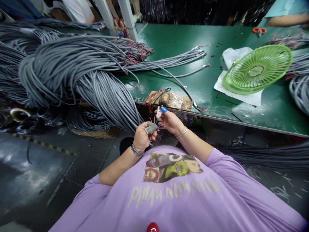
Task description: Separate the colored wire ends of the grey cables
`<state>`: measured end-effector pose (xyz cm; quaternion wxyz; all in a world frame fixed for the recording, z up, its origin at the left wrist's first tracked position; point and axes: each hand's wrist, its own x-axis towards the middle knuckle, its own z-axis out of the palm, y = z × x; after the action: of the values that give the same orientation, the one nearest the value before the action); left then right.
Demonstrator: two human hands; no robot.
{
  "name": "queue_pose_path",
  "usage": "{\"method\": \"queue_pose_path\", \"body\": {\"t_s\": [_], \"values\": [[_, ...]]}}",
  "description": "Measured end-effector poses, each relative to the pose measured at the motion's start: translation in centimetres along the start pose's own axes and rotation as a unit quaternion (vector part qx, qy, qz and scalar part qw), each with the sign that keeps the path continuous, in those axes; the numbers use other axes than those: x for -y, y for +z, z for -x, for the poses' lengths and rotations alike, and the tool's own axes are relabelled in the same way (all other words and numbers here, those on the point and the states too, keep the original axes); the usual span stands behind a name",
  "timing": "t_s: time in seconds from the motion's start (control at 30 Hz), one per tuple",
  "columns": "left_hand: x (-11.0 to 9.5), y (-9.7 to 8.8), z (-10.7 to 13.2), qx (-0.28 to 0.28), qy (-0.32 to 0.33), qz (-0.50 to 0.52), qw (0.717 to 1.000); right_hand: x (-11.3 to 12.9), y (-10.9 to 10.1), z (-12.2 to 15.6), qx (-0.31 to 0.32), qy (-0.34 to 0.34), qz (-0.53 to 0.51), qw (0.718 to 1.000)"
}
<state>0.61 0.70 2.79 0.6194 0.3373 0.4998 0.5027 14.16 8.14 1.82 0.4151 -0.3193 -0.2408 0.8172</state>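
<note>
My left hand (143,136) is closed round the end of a grey cable (113,100) that runs down from the big bundle at the left. Thin coloured wires (156,121) stick out of that cable end between my hands. My right hand (170,121) is pinched on these wires, with taped fingertips, one blue and one white. Both hands are held close together in front of my chest, just below the table's front edge. A watch is on my left wrist and a bracelet on my right.
A huge pile of grey cables (60,61) covers the left of the green table (183,42). A taped block with red wires (171,100) sits at the table edge. A green fan grille (258,68) lies on white paper at right. Another person's arm (285,20) is at far right.
</note>
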Motion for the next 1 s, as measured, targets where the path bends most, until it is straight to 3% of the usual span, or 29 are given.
{"method": "queue_pose_path", "body": {"t_s": [0.1,0.27,0.67,0.87,1.0], "values": [[-0.2,0.1,-0.3,-0.007,0.005,0.013,1.0,-0.2,0.1,0.0,-0.007,-0.034,0.012,0.999],[-0.1,0.1,-1.0,-0.004,-0.003,0.033,0.999,-0.5,-0.2,-0.4,-0.012,-0.012,-0.016,1.0],[0.2,0.2,-1.1,-0.007,-0.028,0.015,0.999,-1.0,0.4,-1.2,-0.04,-0.048,-0.082,0.995],[0.4,0.2,-0.6,-0.005,-0.001,0.012,1.0,-0.8,-0.3,-0.4,-0.009,0.012,-0.084,0.996],[0.5,0.2,0.3,-0.032,0.042,-0.005,0.999,-0.2,-0.5,0.0,0.032,0.037,-0.054,0.997]]}}
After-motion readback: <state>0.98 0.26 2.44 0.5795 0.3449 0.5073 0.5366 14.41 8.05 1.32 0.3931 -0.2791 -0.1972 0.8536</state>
